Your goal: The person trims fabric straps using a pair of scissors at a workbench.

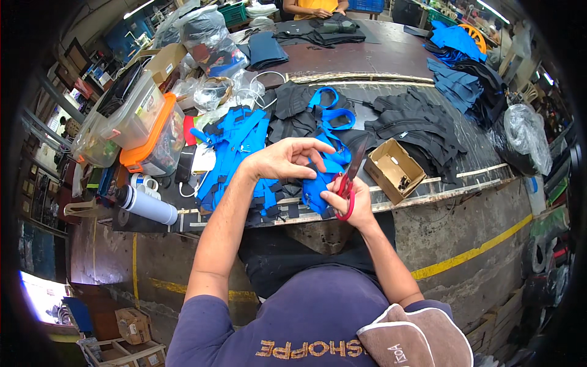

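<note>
My right hand (pixel 361 205) grips a pair of scissors (pixel 346 186) with red handles, the dark blades pointing up and away. Close by on the left, my left hand (pixel 284 160) is raised with fingers curved and apart; nothing shows between thumb and fingertips. Beneath both hands lies a bright blue fabric piece (pixel 312 194) at the table's near edge. From there a blue strip (pixel 338 118) runs away in loops. A heap of blue cut pieces (pixel 235 150) lies left of my hands. To the right stands a small open cardboard box (pixel 380 183) with small dark items inside.
Black fabric pieces (pixel 419 125) are heaped behind the box. Plastic bins (pixel 140 116), one with an orange lid, and a pale bottle (pixel 150 206) crowd the left side. Across the table (pixel 391 55), a person in yellow (pixel 315 7) works at dark cloth. More blue fabric (pixel 455 46) sits far right.
</note>
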Demonstrator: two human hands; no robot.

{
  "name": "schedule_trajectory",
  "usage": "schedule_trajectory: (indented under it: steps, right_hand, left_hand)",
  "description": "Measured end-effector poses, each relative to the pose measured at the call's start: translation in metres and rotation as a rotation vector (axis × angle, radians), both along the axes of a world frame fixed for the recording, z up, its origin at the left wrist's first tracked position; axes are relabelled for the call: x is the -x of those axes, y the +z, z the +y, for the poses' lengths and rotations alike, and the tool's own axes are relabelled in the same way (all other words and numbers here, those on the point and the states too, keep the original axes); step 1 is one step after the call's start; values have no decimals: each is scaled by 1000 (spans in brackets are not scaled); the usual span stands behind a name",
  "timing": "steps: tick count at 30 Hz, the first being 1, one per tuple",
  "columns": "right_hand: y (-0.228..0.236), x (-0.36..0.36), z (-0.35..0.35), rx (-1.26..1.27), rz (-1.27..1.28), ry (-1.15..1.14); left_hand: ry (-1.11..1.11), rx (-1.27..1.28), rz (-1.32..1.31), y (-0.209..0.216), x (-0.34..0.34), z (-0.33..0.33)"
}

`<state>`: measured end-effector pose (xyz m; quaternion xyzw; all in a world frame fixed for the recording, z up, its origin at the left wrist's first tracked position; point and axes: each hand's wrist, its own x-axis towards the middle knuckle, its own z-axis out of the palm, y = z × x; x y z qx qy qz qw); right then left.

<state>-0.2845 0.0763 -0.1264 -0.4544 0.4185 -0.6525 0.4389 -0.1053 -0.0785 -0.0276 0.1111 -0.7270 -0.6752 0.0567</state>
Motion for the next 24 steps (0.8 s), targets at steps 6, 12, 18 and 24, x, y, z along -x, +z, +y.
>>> schedule_trajectory:
  steps: [6,12,18,24]
  right_hand:
    - [15,16,-16,-44,-59,37]
    - [23,17,-20,-91,-64,41]
    - [21,17,-19,-92,-83,26]
    - [25,28,-3,-146,63,-15]
  left_hand:
    - [111,127,24,12,-12,4]
    - [156,102,119,5,-14,3]
    - [53,242,-7,13,-15,1]
    - [44,272,-122,14,-17,-11]
